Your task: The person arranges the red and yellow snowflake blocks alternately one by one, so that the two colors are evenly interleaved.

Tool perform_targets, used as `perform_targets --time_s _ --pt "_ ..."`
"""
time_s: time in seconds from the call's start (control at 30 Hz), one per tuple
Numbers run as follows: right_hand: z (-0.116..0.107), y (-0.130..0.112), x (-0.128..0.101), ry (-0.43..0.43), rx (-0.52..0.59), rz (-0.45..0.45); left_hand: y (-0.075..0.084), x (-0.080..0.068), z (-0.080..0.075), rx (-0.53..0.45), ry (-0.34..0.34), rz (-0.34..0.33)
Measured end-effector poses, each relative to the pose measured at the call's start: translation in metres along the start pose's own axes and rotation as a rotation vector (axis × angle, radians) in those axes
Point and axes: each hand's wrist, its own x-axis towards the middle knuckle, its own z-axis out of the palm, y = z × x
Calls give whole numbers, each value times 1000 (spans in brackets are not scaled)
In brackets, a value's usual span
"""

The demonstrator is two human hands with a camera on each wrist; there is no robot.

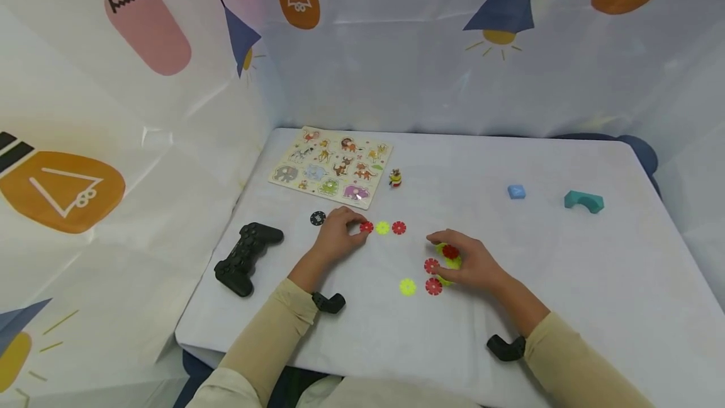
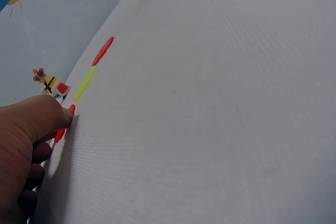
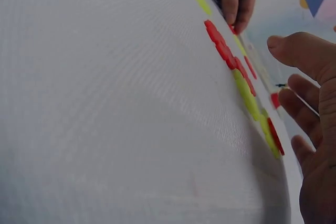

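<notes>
The left hand (image 1: 340, 233) pinches a red disc (image 1: 366, 227) between thumb and finger at the left end of a short row, with a yellow disc (image 1: 382, 228) and a second red disc (image 1: 399, 228) to its right. The right hand (image 1: 474, 263), fingers parted and gripping nothing, is at a loose cluster of red and yellow discs (image 1: 433, 286), though whether its fingertips touch any is hard to tell. Farther out, a black disc (image 1: 318, 218) lies near the left hand, a small figure (image 1: 395, 178) beside the animal board (image 1: 325, 169) beyond.

From the head, we look down on the surface (image 1: 566, 269). Both wrist views, low and close, show our left grip (image 2: 21, 150).
</notes>
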Motion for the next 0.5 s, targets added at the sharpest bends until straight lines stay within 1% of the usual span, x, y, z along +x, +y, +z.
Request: perform_targets --time_s 0.2,0.3,0.4,0.43,0.5 --pt "2 -1 -3 9 -51 45 -1 -1 -1 -6 -3 -15" --pt "7 -9 -3 -23 -19 54 -2 -1 -1 -15 6 -12" --pt "18 -17 -2 -78 -21 19 -2 -1 0 -25 12 -3" --pt "23 -20 -1 -98 -24 -4 -2 -1 0 -27 13 0" --pt "32 -23 0 -133 -63 -63 -2 0 1 -22 6 1"
